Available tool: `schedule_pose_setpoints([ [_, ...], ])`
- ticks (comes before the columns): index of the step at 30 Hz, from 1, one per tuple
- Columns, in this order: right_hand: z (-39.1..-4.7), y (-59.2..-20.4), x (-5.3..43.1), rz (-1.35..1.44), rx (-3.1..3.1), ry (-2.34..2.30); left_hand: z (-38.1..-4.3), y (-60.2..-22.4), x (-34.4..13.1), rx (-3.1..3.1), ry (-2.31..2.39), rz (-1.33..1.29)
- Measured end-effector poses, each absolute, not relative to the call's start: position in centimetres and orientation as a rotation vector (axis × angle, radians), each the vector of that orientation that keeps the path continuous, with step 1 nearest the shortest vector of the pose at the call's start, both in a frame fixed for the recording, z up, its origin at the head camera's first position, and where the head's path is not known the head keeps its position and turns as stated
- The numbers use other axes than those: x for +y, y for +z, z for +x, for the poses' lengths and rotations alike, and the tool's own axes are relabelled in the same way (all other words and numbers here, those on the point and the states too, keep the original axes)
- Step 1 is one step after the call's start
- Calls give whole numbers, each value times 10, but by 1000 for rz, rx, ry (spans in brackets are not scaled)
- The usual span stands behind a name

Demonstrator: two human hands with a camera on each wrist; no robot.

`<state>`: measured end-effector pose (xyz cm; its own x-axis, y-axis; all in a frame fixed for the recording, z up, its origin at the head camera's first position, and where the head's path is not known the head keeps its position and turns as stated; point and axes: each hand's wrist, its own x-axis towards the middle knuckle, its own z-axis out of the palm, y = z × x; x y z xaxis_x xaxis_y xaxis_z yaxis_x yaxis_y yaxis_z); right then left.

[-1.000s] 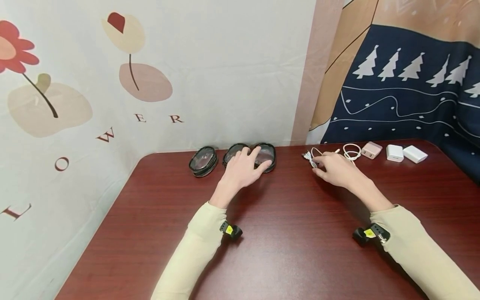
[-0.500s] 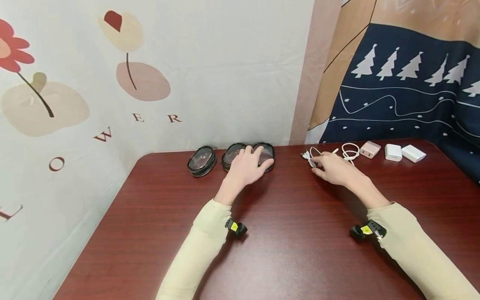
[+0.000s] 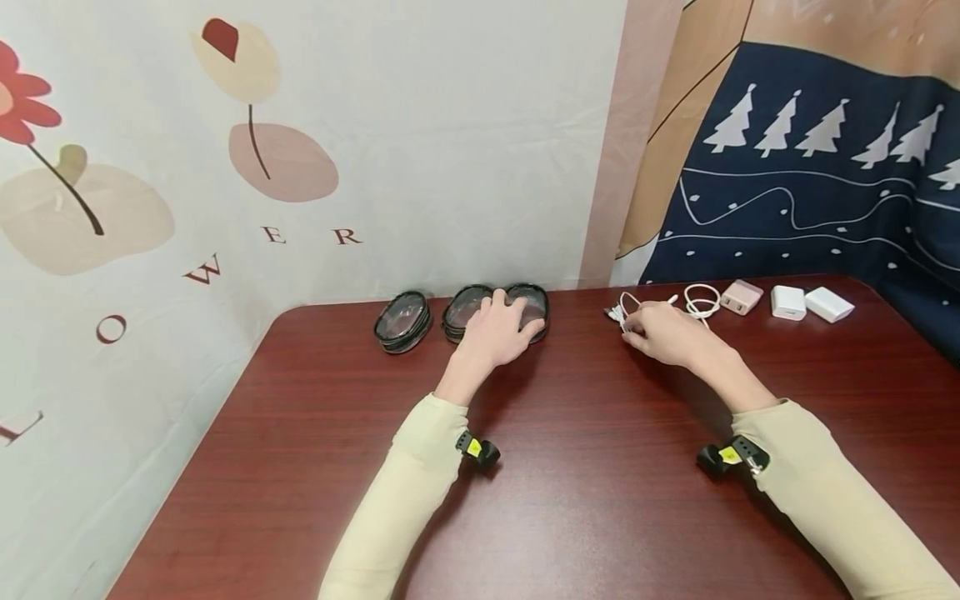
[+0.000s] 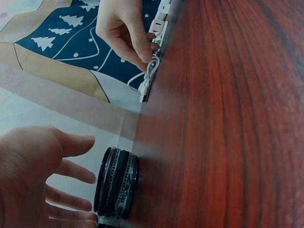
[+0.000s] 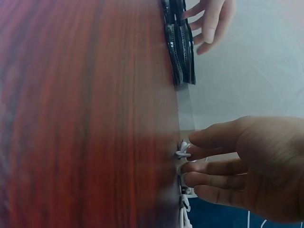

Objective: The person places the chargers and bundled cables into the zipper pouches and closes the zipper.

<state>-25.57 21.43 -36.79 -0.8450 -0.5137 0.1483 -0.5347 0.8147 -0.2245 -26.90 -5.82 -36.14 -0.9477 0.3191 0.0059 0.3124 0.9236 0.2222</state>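
Three black-rimmed, clear-topped zip pouches stand near the table's back edge: a left pouch (image 3: 403, 322), a middle pouch (image 3: 462, 307) and a right pouch (image 3: 532, 302). Over the middle and right ones my left hand (image 3: 497, 332) is spread with extended fingers. The left wrist view shows those fingers beside a pouch (image 4: 115, 183), not curled round it; contact is unclear. To the right, my right hand (image 3: 666, 333) pinches a bundled white USB cable (image 3: 617, 313) between thumb and fingertips. Its plug end (image 4: 144, 90) pokes out past the fingers, low at the table.
Right of the right hand lies another white cable (image 3: 702, 292) in a loop. Beyond it are a pink charger block (image 3: 741, 297) and two white ones, a nearer block (image 3: 788, 303) and a far-right block (image 3: 829, 305). Printed cloth (image 3: 465, 167) hangs behind the table (image 3: 585, 467).
The right thumb and fingers have drawn closer together on the cable. My left hand has shifted slightly right, still spread above the pouches. The view has turned a little.
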Motion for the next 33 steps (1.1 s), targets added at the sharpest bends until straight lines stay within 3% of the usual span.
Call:
schedule_pose_setpoints([
  [20, -258, -364, 212, 573, -3026, 408, -273, -367, -45, 3095, 298, 394],
  [33, -258, -365, 214, 567, -3050, 411, -274, -366, -42, 3082, 274, 387],
])
